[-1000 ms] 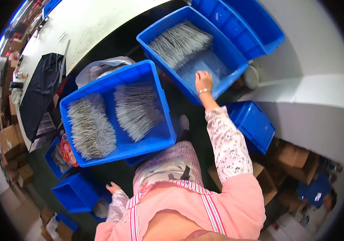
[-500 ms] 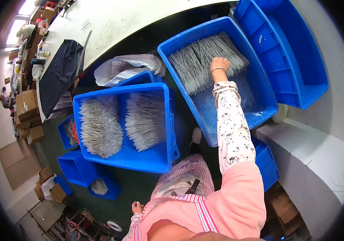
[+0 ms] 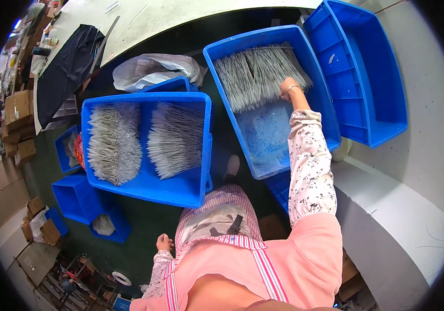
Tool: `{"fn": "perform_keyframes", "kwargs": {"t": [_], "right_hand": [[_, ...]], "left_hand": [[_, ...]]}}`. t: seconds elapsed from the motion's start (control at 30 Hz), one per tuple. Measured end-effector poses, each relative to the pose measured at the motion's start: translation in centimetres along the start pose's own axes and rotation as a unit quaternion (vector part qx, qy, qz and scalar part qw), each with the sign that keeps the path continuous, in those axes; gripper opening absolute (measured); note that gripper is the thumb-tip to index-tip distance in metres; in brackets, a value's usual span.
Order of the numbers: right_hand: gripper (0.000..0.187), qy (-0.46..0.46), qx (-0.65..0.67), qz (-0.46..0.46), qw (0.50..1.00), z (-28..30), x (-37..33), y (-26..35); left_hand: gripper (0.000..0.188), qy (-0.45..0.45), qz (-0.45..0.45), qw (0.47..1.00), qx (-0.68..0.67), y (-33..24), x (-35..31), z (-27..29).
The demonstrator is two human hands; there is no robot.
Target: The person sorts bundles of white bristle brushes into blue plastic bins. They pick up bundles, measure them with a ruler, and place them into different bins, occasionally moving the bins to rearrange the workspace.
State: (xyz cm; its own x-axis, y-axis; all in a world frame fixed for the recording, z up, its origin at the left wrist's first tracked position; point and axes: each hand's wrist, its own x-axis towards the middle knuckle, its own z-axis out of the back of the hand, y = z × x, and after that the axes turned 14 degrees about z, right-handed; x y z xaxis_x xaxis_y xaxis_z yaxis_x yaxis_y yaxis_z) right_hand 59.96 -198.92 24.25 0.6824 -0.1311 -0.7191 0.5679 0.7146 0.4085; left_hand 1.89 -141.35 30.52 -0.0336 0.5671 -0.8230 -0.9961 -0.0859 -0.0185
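Note:
In the blue bin (image 3: 271,171) ahead on the right lies a dense layer of thin wire brushes (image 3: 258,75), grey wire with pale bristles. My right hand (image 3: 288,89) is closed at the near right edge of this layer, touching it. What its fingers grip, if anything, is hidden. My left hand (image 3: 164,242) hangs low beside the striped apron, fingers curled in with nothing seen in them. A second blue bin (image 3: 147,193) to the left contains two bundles of similar brushes (image 3: 113,145), laid side by side.
An upended blue bin (image 3: 388,78) leans at the far right by a white ledge (image 3: 382,207). A white plastic bag (image 3: 154,70) sits behind the left bin. Smaller blue bins (image 3: 77,197) stand on the green floor. A pale table (image 3: 180,15) with dark cloth (image 3: 69,72) runs along the back.
My right hand has shifted from the top of the brush layer to its near right edge. The whole view has turned slightly, so the bins sit further left. My left hand still hangs.

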Motion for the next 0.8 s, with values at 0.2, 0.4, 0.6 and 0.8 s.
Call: {"fn": "perform_keyframes", "kwargs": {"t": [0.2, 0.4, 0.6, 0.8], "right_hand": [[0.013, 0.083, 0.302, 0.021, 0.95, 0.5, -5.6, -3.5], [0.015, 0.202, 0.397, 0.083, 0.892, 0.5, -10.2, -7.1], [0.012, 0.075, 0.464, 0.121, 0.874, -3.7, -19.7, -5.8], [0.013, 0.174, 0.466, 0.199, 0.844, -14.0, -31.0, 3.9]], "left_hand": [[0.033, 0.03, 0.006, 0.999, -0.033, 0.4, 0.9, -1.6], [0.03, 0.053, -0.037, 0.995, -0.074, 1.0, 0.3, -3.6], [0.021, -0.142, -0.141, 0.98, -0.006, -2.0, -0.6, -0.6], [0.014, -0.354, -0.332, 0.861, -0.154, -7.7, -0.7, 4.9]]}}
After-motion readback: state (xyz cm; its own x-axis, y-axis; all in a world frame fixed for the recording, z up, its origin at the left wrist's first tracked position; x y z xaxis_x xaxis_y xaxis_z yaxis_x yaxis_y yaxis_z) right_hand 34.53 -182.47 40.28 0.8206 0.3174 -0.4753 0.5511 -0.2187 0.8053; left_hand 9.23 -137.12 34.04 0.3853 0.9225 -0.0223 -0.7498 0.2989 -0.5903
